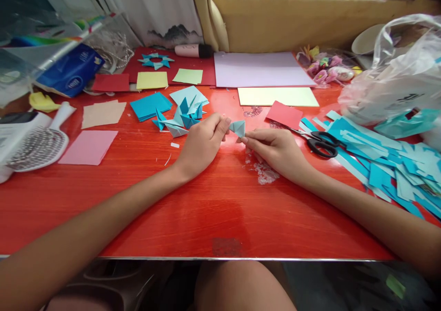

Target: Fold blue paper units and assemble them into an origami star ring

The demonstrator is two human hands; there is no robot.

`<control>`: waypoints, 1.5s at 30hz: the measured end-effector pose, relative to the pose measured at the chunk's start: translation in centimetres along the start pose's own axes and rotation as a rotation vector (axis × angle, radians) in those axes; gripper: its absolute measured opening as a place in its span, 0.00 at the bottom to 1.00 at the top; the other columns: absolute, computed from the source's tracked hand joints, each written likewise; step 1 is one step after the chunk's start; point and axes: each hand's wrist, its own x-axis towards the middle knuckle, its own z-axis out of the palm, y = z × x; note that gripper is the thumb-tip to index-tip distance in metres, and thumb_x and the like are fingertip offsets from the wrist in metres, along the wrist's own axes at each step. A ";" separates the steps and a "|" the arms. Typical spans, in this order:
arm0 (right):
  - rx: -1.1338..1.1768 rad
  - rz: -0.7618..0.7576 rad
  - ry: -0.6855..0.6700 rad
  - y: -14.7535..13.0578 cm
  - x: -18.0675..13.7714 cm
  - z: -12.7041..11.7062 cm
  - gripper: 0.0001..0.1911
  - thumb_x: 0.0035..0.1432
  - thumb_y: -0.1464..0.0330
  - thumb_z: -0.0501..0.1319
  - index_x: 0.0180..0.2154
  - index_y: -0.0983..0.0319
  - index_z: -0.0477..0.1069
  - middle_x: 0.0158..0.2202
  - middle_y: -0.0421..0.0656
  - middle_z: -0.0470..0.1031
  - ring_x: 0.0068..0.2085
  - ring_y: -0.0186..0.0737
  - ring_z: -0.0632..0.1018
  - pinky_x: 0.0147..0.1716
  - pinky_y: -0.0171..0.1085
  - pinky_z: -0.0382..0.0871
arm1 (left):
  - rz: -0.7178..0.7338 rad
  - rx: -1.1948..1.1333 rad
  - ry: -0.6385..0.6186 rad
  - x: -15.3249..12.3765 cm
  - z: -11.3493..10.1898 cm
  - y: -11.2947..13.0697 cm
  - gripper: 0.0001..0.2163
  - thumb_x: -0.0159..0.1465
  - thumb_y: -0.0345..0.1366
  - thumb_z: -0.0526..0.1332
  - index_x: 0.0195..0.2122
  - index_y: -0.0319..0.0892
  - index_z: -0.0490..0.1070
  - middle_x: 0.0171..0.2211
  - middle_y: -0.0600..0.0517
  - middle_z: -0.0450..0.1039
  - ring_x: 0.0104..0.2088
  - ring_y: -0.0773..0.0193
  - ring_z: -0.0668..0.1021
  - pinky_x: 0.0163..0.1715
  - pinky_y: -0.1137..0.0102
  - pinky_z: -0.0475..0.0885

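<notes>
Between my two hands, a small light blue folded paper piece (238, 128) is held above the red table (165, 210). My left hand (203, 141) pinches its left end between thumb and fingers. At its lower right corner, the fingertips of my right hand (275, 148) are closed on it. Several folded blue paper pieces (186, 113) lie in a pile just beyond my left hand. Beside that pile is a stack of blue paper squares (150, 106), with a pale blue sheet (189, 95) behind.
Black-handled scissors (322, 144) and a heap of blue paper strips (389, 159) lie right, near a plastic bag (409, 72). Pink squares (88, 148), beige squares (103, 114) and a hairbrush (44, 145) are left. A blue paper star ring (156, 61) sits at the back.
</notes>
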 end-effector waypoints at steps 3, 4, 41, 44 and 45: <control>0.046 0.036 -0.018 -0.1 0.0 -0.1 0.14 0.58 0.63 0.57 0.28 0.64 0.74 0.17 0.36 0.58 0.21 0.28 0.59 0.21 0.32 0.52 | 0.004 -0.015 0.005 0.0 0.1 -0.1 0.15 0.66 0.40 0.49 0.23 0.42 0.59 0.21 0.55 0.64 0.24 0.69 0.67 0.26 0.72 0.60; 0.078 0.064 -0.026 -0.1 0.0 -0.1 0.14 0.57 0.62 0.57 0.28 0.64 0.74 0.16 0.36 0.58 0.20 0.28 0.58 0.20 0.32 0.51 | -0.007 -0.036 0.002 0.0 0.1 -0.2 0.14 0.66 0.40 0.50 0.23 0.42 0.59 0.22 0.55 0.64 0.24 0.69 0.67 0.26 0.72 0.60; 0.692 0.209 -0.151 0.4 0.6 -0.3 0.12 0.58 0.65 0.55 0.24 0.63 0.64 0.18 0.36 0.64 0.16 0.25 0.61 0.14 0.30 0.48 | -0.067 -0.361 0.032 0.3 -0.2 -0.7 0.08 0.63 0.31 0.52 0.42 0.44 0.66 0.36 0.52 0.70 0.20 0.75 0.68 0.19 0.76 0.65; 0.755 0.198 -0.173 0.5 0.5 -0.3 0.14 0.60 0.64 0.54 0.23 0.63 0.61 0.19 0.36 0.65 0.16 0.25 0.61 0.14 0.30 0.49 | 0.079 -0.248 -0.058 -0.1 -0.2 0.0 0.10 0.59 0.30 0.57 0.42 0.46 0.69 0.40 0.52 0.70 0.28 0.71 0.72 0.25 0.75 0.69; 0.766 0.202 -0.202 0.5 0.5 -0.3 0.15 0.60 0.64 0.53 0.23 0.62 0.60 0.19 0.36 0.64 0.16 0.25 0.61 0.13 0.30 0.49 | 0.116 -0.224 -0.081 -0.3 -0.3 0.2 0.09 0.59 0.30 0.58 0.41 0.45 0.70 0.39 0.51 0.70 0.30 0.70 0.72 0.26 0.75 0.69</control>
